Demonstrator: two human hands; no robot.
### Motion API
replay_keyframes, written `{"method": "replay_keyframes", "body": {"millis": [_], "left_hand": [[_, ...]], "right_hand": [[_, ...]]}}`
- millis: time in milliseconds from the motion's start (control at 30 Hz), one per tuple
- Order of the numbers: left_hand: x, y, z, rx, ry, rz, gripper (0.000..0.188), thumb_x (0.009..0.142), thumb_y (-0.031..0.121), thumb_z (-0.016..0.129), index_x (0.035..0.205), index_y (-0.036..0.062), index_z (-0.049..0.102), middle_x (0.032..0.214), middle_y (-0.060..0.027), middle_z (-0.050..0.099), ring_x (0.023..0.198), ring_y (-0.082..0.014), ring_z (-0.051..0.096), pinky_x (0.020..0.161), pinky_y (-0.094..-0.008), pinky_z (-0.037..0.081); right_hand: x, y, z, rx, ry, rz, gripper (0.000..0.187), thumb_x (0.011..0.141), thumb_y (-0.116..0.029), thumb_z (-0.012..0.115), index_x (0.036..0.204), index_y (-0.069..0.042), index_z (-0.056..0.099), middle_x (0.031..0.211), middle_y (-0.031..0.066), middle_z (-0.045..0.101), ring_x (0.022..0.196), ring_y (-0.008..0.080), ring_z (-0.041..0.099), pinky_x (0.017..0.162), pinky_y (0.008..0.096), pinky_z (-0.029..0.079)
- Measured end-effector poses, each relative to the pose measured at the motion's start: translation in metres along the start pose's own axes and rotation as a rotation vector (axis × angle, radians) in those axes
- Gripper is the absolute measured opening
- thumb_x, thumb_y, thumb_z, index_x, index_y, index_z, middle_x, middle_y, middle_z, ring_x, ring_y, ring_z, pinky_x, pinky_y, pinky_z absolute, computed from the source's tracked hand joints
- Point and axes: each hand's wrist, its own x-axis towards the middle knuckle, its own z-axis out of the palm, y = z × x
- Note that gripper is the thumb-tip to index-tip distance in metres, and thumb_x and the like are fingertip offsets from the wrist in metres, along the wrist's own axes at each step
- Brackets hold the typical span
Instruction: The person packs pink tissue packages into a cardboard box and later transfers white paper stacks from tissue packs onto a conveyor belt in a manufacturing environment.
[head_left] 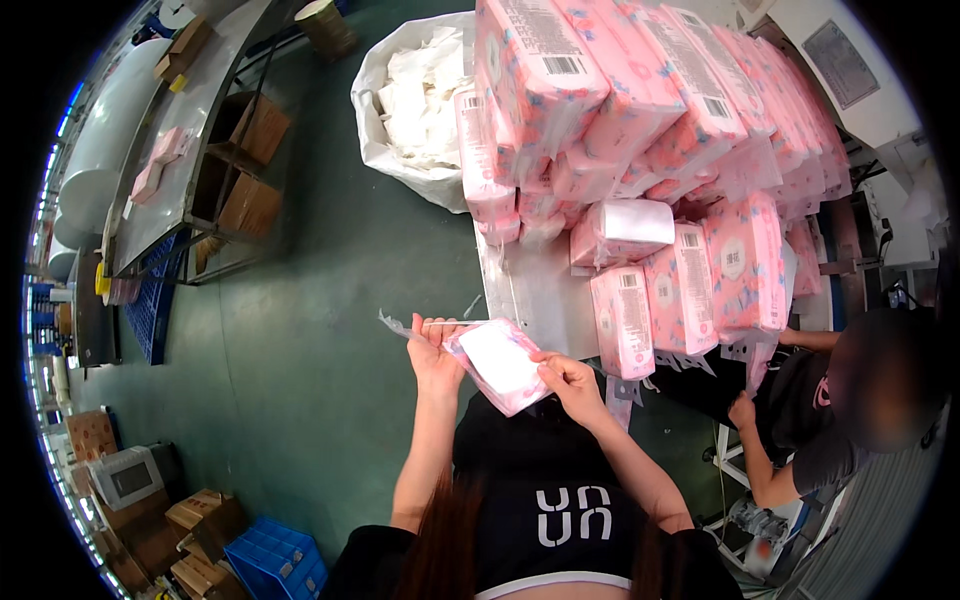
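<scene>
"Two bare hands and one pink pack: how do they meet?"

"The pink pack (pixel 500 364) lies between them, tilted, its white face up, in front of the person's black shirt (pixel 515 450). The left hand (pixel 436 350) is curled around loose clear wrap (pixel 396 325) at the pack's left end. The right hand (pixel 570 387) pinches the opposite edge, thumb on top."

"And the right fingers underneath?"

"Mostly hidden; I cannot tell how they lie."

"Which edge is nearest?"

"That of the metal table (pixel 548 290), its near left corner just beyond the pack and the right hand. A stack of pink packs (pixel 640 100) fills much of the table, and a few packs stand close to its near edge, right of the hands."

"Where is there room to move?"

"To the left: green floor (pixel 320 310) runs from beside the left forearm to a long workbench (pixel 195 105), well apart. A white sack (pixel 373 135) of crumpled scraps stands farther off, against the table's left side. On the right, a seated co-worker (pixel 800 400) sits near the table, leaving a narrower gap there."
</scene>
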Motion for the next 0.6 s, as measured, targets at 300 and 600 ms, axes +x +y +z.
{"method": "replay_keyframes", "body": {"millis": [300, 600], "left_hand": [[0.065, 0.02, -0.091, 0.025, 0.145, 0.35, 0.032, 0.099, 0.038, 0.05, 0.084, 0.012, 0.061, 0.097, -0.0013, 0.064, 0.095, -0.0197, 0.062, 0.096, -0.0443, 0.044], [0.028, -0.012, -0.17, 2.459, -0.525, 0.29, 0.11, 0.066, 0.023, 0.084, 0.152, 0.0131, 0.016, 0.136, -0.024, 0.038, 0.12, -0.0394, 0.05, 0.095, -0.0438, 0.048]], "right_hand": [[0.093, 0.116, -0.012, 0.611, 0.146, 0.392, 0.023, 0.093, -0.01, 0.059, 0.071, -0.01, 0.053, 0.093, 0.0093, 0.069, 0.083, 0.0124, 0.06, 0.078, 0.0274, 0.045], [0.182, 0.204, -0.106, 0.784, 0.57, 0.542, 0.038, 0.094, -0.036, 0.056, 0.108, -0.001, 0.059, 0.111, 0.0116, 0.065, 0.101, 0.023, 0.06, 0.096, 0.0363, 0.045]]}}
